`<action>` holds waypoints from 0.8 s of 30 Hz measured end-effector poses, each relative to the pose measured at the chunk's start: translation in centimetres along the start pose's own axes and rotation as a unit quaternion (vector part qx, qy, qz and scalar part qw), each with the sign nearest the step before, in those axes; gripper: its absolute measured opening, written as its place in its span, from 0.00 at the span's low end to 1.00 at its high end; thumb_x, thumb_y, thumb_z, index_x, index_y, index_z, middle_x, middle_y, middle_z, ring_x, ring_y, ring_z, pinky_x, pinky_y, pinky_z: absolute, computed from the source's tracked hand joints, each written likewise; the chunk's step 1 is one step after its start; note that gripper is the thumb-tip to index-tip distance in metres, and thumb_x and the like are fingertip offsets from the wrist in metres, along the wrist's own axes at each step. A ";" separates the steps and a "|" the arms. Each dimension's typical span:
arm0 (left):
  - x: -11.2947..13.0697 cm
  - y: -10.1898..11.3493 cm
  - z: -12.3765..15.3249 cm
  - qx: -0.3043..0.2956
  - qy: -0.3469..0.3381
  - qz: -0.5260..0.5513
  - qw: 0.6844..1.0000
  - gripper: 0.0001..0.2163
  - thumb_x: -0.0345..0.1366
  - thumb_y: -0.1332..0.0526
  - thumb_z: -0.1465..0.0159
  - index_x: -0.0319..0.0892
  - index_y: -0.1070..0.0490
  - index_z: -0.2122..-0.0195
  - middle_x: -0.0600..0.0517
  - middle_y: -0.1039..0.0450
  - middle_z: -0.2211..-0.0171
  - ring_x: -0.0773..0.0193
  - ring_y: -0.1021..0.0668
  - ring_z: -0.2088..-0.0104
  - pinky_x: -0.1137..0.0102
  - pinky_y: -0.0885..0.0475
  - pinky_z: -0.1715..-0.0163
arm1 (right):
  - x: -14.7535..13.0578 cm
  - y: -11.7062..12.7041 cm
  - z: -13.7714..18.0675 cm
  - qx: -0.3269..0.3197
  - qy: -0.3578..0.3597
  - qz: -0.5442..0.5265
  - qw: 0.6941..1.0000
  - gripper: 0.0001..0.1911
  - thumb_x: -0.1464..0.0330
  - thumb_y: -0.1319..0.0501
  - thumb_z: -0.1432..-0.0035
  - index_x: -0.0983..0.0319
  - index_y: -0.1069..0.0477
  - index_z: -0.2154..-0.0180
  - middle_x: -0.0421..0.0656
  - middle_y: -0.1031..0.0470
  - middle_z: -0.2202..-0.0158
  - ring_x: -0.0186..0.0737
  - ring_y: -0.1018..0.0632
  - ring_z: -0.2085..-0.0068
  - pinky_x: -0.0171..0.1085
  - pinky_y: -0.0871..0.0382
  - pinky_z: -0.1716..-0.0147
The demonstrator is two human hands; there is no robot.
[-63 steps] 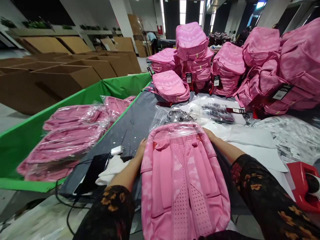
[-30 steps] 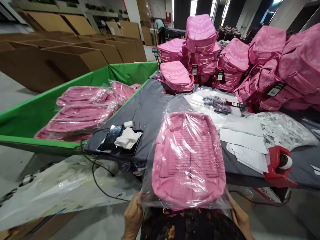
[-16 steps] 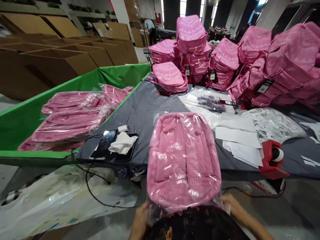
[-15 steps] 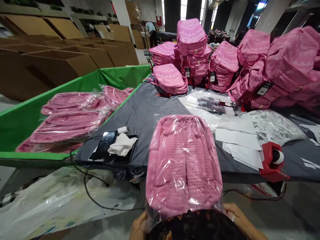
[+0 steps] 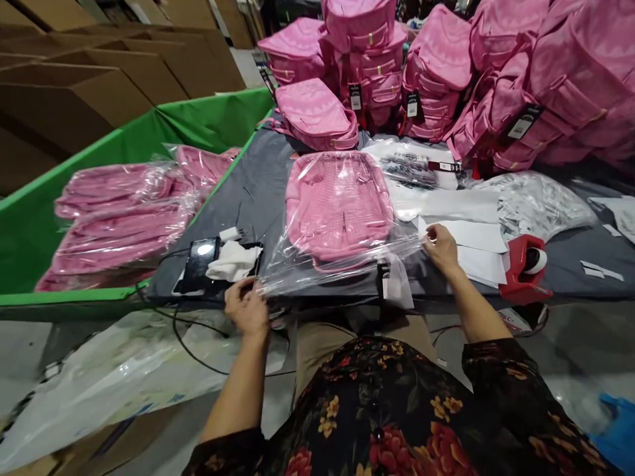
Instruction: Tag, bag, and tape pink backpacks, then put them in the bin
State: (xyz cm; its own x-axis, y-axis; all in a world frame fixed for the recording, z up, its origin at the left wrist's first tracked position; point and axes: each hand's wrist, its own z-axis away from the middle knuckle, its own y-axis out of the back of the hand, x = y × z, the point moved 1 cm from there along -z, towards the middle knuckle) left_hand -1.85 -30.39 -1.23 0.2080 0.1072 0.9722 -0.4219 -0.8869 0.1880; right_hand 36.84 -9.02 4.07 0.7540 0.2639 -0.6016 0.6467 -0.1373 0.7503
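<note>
A dark-grey-covered table [image 5: 258, 173] stands above a paler grey floor [image 5: 24, 350]. Along its left edge runs a green-sided bin [image 5: 208, 120]. Behind that, large open brown cardboard boxes [image 5: 116, 89] stand close together.

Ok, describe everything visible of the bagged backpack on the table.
The pink backpack looks like fabric, with rounded corners and a dark line low on its upturned face. It lies flat on the grey cloth-covered table inside a clear plastic bag; the left hand and right hand spread the bag's near end, neither touching the backpack.
</note>
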 end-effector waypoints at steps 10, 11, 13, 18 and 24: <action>-0.3 -8.1 11.8 -0.381 0.024 0.019 0.924 0.18 0.49 0.37 0.39 0.42 0.21 0.56 0.43 0.18 0.53 0.59 0.19 0.63 0.67 0.26 0.62 | -0.5 -2.9 10.8 -0.145 -0.097 -0.029 0.984 0.25 0.45 0.44 0.37 0.60 0.26 0.65 0.49 0.19 0.67 0.47 0.18 0.66 0.39 0.26 0.64; 0.6 -10.0 11.9 -0.393 -0.007 0.013 0.919 0.17 0.45 0.35 0.40 0.43 0.22 0.53 0.44 0.19 0.51 0.58 0.19 0.58 0.66 0.27 0.57 | -1.8 -3.4 10.9 -0.114 -0.073 0.009 0.991 0.27 0.44 0.41 0.39 0.61 0.26 0.59 0.51 0.19 0.61 0.50 0.18 0.60 0.41 0.26 0.60; 2.0 -13.6 11.5 -0.408 -0.013 -0.026 0.912 0.15 0.39 0.32 0.43 0.43 0.22 0.55 0.46 0.19 0.56 0.58 0.20 0.60 0.66 0.28 0.57 | -3.8 -4.5 10.5 -0.080 -0.057 0.070 0.993 0.34 0.43 0.37 0.43 0.63 0.29 0.49 0.58 0.22 0.49 0.57 0.20 0.50 0.45 0.26 0.53; 2.7 -17.0 10.8 -0.420 0.054 -0.017 0.906 0.10 0.40 0.29 0.45 0.42 0.27 0.74 0.56 0.31 0.78 0.66 0.28 0.73 0.71 0.36 0.67 | -3.5 -5.3 7.6 -0.173 -0.105 0.091 0.975 0.20 0.61 0.38 0.38 0.64 0.27 0.48 0.57 0.22 0.50 0.59 0.21 0.48 0.48 0.28 0.49; 2.7 -15.3 10.4 -0.480 0.224 0.197 0.825 0.26 0.52 0.22 0.56 0.41 0.36 0.77 0.55 0.29 0.74 0.70 0.28 0.73 0.73 0.34 0.70 | 0.0 -3.6 7.3 -0.346 -0.057 -0.230 0.908 0.11 0.64 0.38 0.45 0.62 0.24 0.62 0.41 0.20 0.67 0.41 0.22 0.65 0.36 0.28 0.64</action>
State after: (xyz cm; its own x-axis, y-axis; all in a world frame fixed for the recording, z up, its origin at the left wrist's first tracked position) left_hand 14.34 -21.21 -2.93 -0.3680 0.2424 0.8977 -0.9282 -0.1517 -0.3396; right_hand 35.40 -15.50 -0.63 0.4556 0.0354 -0.8895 0.6984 0.6054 0.3818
